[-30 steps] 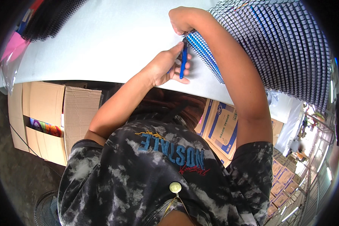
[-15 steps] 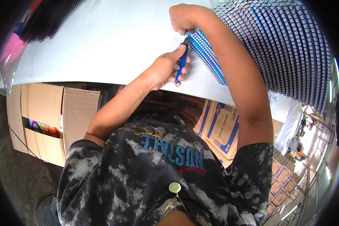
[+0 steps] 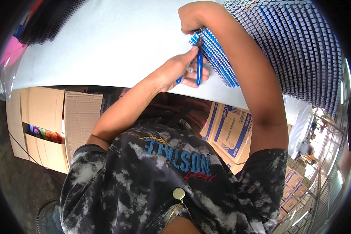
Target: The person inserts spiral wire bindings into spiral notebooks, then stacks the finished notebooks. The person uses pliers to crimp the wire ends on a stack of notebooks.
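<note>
My left hand [image 3: 174, 71] is closed around blue-handled pliers [image 3: 199, 68], whose jaws point up at the wire-bound edge of a blue and white booklet [image 3: 216, 58]. At the near top end of that booklet, my right hand [image 3: 192, 17] pinches the wire binding, just above the pliers' tip. The booklet is the front one of a long fanned row of spiral-bound booklets [image 3: 292, 46] lying on the white table [image 3: 105, 43]. The pliers' jaws are partly hidden by my fingers.
A bundle of black wire coils [image 3: 50, 17] and a pink bag [image 3: 11, 54] lie at the table's far left. Brown cardboard boxes [image 3: 46, 117] and a blue-printed carton [image 3: 232, 130] stand under the table. More cartons [image 3: 294, 187] are stacked at lower right, and a fan [image 3: 46, 218] sits on the floor.
My left hand has shifted the pliers slightly right and closer to the booklet's binding. My right hand has stayed on the binding's end.
</note>
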`<state>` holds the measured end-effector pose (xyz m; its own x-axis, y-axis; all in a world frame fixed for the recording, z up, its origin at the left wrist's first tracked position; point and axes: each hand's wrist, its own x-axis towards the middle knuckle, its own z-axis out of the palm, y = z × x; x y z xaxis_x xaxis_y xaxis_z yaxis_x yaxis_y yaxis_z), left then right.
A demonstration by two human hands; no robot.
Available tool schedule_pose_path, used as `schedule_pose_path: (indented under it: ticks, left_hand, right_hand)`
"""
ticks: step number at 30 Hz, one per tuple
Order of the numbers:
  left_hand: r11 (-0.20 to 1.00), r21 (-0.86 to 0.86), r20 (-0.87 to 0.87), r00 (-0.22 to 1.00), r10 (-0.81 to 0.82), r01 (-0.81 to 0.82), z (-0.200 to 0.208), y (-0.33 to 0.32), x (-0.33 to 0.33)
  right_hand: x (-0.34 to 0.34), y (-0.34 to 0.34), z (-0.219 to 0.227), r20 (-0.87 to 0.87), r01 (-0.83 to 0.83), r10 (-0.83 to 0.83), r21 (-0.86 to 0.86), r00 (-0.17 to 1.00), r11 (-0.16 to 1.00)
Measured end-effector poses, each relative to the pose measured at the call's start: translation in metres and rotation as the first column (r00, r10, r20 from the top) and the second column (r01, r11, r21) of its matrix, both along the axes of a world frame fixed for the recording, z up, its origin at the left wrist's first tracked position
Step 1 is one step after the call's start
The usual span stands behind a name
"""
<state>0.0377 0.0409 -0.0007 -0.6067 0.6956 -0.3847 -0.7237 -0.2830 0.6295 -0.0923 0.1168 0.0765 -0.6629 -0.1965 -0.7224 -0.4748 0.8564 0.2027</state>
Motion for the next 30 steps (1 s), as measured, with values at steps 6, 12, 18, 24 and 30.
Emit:
schedule_pose_path:
  ticks: [6, 12, 18, 24, 30]
  left_hand:
    - [1.0, 0.005, -0.02, 0.999, -0.027, 0.027, -0.009, -0.004, -0.004]
    - [0.997, 0.043, -0.063, 0.996, -0.059, 0.061, 0.003, -0.006, -0.003]
    - [0.997, 0.06, -0.009, 0.999, -0.05, 0.05, 0.001, -0.006, -0.004]
    - [0.996, 0.083, -0.048, 0.999, -0.025, 0.029, 0.016, -0.006, 0.002]
    - [0.998, 0.054, -0.049, 0.999, -0.02, 0.023, 0.011, -0.007, -0.009]
  right_hand:
    - [-0.002, -0.008, 0.003, 0.033, -0.065, 0.06, 0.2, 0.998, 0.978]
    - [-0.008, -0.01, 0.024, 0.12, 0.052, -0.07, 0.146, 0.99, 0.988]
    - [-0.006, -0.003, 0.034, 0.113, 0.102, -0.112, 0.084, 0.987, 0.991]
    - [-0.012, 0.005, 0.024, 0.165, 0.055, -0.06, 0.033, 0.985, 0.998]
    - [-0.015, 0.005, 0.027, 0.229, 0.07, -0.059, -0.043, 0.972, 0.997]
